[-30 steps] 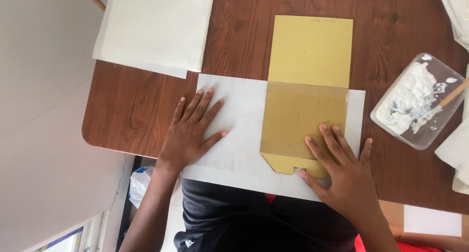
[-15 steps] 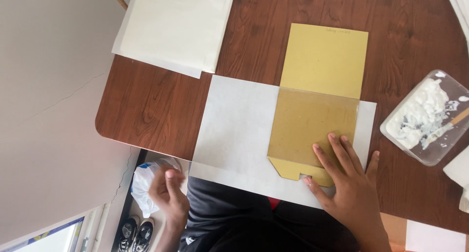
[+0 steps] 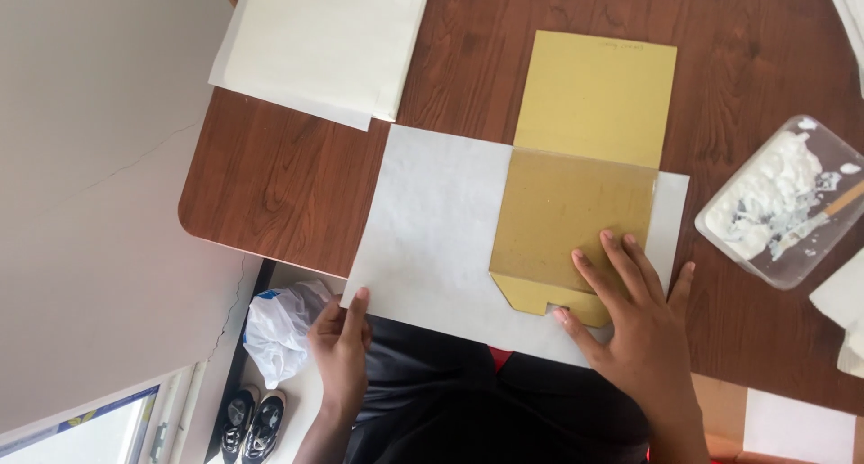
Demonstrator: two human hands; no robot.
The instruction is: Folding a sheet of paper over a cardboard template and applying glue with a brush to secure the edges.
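Left hand (image 3: pixel 340 347) pinching white sheet (image 3: pixel 432 221) corner, right hand (image 3: pixel 630 315) spread flat on yellow envelope (image 3: pixel 576 203).

A dark brown wooden table (image 3: pixel 270 185) with a rounded corner stands against a pale wall (image 3: pixel 90 203) — a thin crack runs across it. Below, a window (image 3: pixel 90 432) lets in daylight — black shoes (image 3: pixel 250 423) sit on the light floor (image 3: pixel 301 396).

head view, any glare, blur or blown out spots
Head view: sharp overall, no motion blur on the left hand or right hand; soft daylight, faint shadows; mild sheen on the tan card; the white paste tub and paper stack are nearly overexposed.
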